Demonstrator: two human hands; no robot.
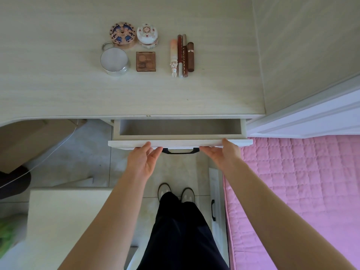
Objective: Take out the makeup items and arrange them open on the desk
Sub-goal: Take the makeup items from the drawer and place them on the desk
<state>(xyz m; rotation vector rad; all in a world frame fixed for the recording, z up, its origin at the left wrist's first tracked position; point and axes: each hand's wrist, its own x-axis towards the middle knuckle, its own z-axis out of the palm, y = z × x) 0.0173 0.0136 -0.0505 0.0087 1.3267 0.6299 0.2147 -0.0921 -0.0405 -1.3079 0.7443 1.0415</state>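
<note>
Makeup (148, 49) sits grouped at upper centre of the desk (58, 84), lids seemingly on. Below it, the drawer (179, 142) gapes bare; left hand (142, 162) and right hand (224, 154) press flat-fingered on its front, likely to push it shut.

Before you, a pale matt wood-grain desk (58, 84), a shiny metal-rimmed jar (115, 61), and a quilted pink cloth bedspread (302, 182) right.

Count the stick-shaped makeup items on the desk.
4, side by side right of the palette: rabbit-topped stick, red pencil, gold-capped tube, brown tube. None seems hidden.
</note>
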